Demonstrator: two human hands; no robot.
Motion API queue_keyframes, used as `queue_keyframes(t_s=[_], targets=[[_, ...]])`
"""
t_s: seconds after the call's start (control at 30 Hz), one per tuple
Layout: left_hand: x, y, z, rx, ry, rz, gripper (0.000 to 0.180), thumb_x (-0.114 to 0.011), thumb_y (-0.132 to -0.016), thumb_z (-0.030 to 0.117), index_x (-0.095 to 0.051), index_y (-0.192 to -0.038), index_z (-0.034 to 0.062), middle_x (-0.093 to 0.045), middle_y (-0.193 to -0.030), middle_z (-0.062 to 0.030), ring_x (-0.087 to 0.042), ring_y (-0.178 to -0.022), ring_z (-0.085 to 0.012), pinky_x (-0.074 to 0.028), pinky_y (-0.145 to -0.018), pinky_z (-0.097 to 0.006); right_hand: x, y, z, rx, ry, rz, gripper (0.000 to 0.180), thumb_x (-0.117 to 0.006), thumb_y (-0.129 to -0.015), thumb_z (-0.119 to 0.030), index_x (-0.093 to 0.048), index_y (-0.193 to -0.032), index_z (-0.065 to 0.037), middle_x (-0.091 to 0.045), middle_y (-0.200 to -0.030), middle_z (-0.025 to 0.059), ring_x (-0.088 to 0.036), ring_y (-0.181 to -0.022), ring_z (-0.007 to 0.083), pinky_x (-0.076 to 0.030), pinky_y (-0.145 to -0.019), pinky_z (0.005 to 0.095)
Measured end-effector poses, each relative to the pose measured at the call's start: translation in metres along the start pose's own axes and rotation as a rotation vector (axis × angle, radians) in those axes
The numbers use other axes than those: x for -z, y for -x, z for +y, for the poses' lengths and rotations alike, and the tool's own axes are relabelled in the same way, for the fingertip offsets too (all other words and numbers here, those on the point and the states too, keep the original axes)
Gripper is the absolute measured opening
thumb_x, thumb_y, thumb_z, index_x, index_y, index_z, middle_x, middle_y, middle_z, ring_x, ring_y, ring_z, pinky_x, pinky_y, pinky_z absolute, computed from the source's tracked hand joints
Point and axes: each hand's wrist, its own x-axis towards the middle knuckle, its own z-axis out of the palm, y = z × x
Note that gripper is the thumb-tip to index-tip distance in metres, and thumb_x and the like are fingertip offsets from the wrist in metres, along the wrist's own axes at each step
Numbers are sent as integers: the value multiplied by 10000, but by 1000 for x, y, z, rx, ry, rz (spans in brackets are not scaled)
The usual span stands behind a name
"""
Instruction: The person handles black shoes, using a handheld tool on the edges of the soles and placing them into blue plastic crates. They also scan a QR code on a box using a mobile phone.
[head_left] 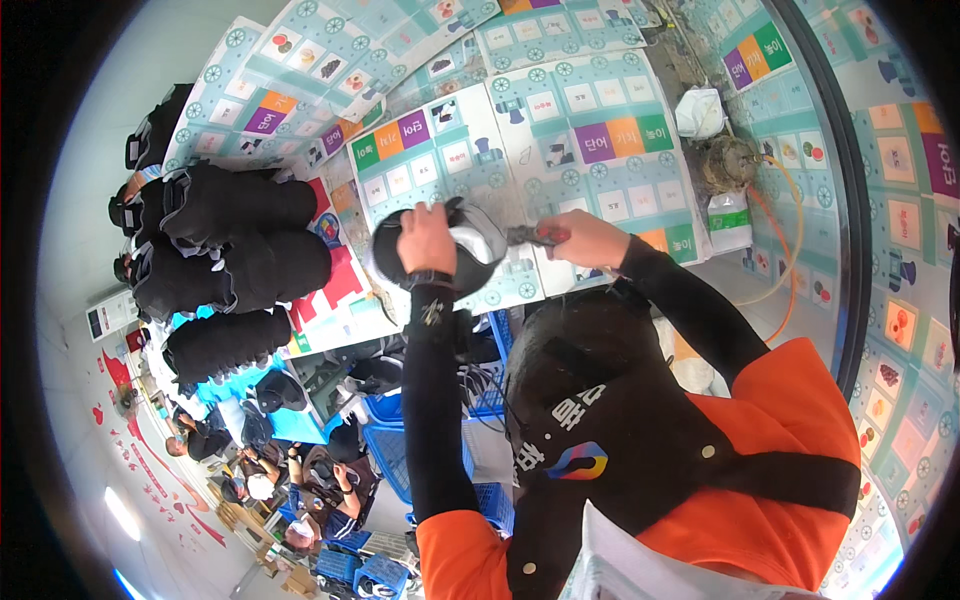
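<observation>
A black cap [388, 250] with a pale inside is tilted over the paper-covered table in front of me. My left hand [427, 243] grips it from above, fingers bent over its edge, and hides part of the crown. To its right, my right hand [592, 241] is closed around a small hand tool [550, 235] with a red part and a dark tip. That tip points left toward the cap's open side, close to its rim. I cannot make out what kind of tool it is.
Stacks of black caps [275, 268] stand to the left. Printed sheets [560, 90] cover the table. A white bag [700, 113], a round motor-like part [728, 162] and an orange hose [782, 265] lie at the right. Blue crates [392, 458] stand below; co-workers [320, 510] sit beyond.
</observation>
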Motion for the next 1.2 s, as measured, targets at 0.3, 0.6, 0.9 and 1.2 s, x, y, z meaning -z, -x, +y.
queue_keyframes(t_s=[0.3, 0.6, 0.9, 1.2], targets=[[-23, 0, 27, 12, 297, 227, 210, -657, -818, 119, -622, -1016, 58, -569, -958, -124, -583, -924, -339, -506, -778, -439, -2, 2, 8, -123, -136, 185, 281, -623, -830, -163, -655, -1078, -35, -682, -890, 240, -642, -882, 452, -504, -743, 473], [-27, 4, 46, 93, 642, 168, 208, -652, -878, 174, -673, -1007, 13, -633, -915, -170, -637, -848, -397, -523, -754, -461, -37, -21, 40, -180, -38, 370, 247, -579, -785, -87, -648, -1015, -28, -668, -864, 252, -626, -846, 467, -486, -726, 522], [-23, 15, 34, 111, 647, 148, 198, -667, -861, 187, -676, -957, 14, -646, -895, -175, -643, -844, -391, -521, -742, -457, -39, -22, 49, -161, -83, 337, 256, -539, -828, -150, -679, -997, -17, -670, -872, 278, -626, -840, 485, -491, -758, 533], [-39, 62, 18, 241, 812, -84, 238, -687, -788, 148, -641, -960, -10, -668, -914, -175, -667, -816, -362, -534, -741, -429, -49, -22, 49, -112, -194, 276, 382, -642, -727, -101, -678, -1098, -15, -677, -841, 248, -655, -782, 401, -500, -706, 424]])
